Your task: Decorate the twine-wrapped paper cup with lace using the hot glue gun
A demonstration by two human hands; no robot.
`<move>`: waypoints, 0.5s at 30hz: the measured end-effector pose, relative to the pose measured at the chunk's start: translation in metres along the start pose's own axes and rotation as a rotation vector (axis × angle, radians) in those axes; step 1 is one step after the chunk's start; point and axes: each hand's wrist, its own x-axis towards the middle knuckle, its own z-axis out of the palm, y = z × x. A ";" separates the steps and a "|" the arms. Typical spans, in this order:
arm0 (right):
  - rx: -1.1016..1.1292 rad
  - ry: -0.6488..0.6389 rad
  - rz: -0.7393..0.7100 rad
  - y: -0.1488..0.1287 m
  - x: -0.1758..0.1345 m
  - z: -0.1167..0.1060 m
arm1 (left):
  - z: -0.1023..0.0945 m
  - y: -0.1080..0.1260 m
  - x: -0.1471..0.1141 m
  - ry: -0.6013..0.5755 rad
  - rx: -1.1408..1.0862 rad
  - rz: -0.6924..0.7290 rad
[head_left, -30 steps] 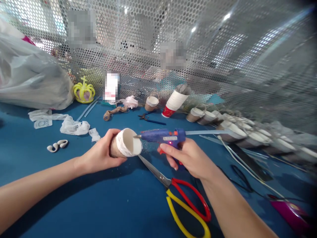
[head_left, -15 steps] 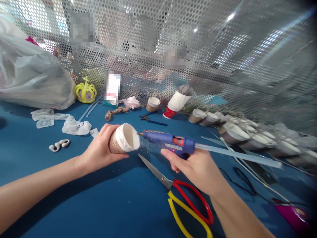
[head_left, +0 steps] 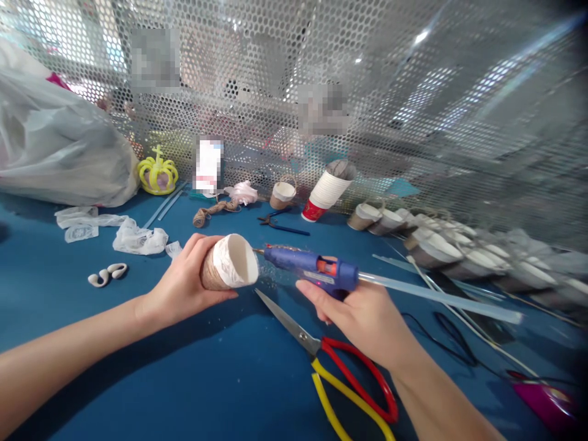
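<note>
My left hand [head_left: 184,282] is wrapped round a paper cup [head_left: 225,263] covered in brown twine, with a white lace band below its rim. The cup is tilted, its mouth facing right. In my right hand [head_left: 362,312] is a blue glue gun [head_left: 307,263], a long clear glue stick [head_left: 441,297] jutting from its back. Its nozzle points left, close beside the cup's rim; I cannot tell if it touches. Scissors [head_left: 305,340] with one red and one yellow handle lie below the glue gun, blades pointing up-left.
White lace [head_left: 140,237] and small white clips [head_left: 108,274] lie at left. Behind are a yellow crown [head_left: 157,173], twine [head_left: 214,211], pliers [head_left: 285,225] and stacked paper cups [head_left: 328,190]. Finished-looking cups [head_left: 436,248] line the right, near cords [head_left: 452,337]. A perforated metal screen [head_left: 257,110] stands behind.
The view has shifted slightly. Both hands keep their hold on the cup and the glue gun, and the nozzle stays near the rim.
</note>
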 end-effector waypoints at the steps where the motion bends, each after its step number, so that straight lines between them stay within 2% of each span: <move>1: -0.004 -0.002 -0.001 0.000 0.000 0.000 | 0.000 0.000 0.000 0.002 0.002 0.003; 15: -0.014 0.035 -0.116 -0.001 -0.002 0.000 | -0.002 -0.001 0.003 0.048 0.059 0.001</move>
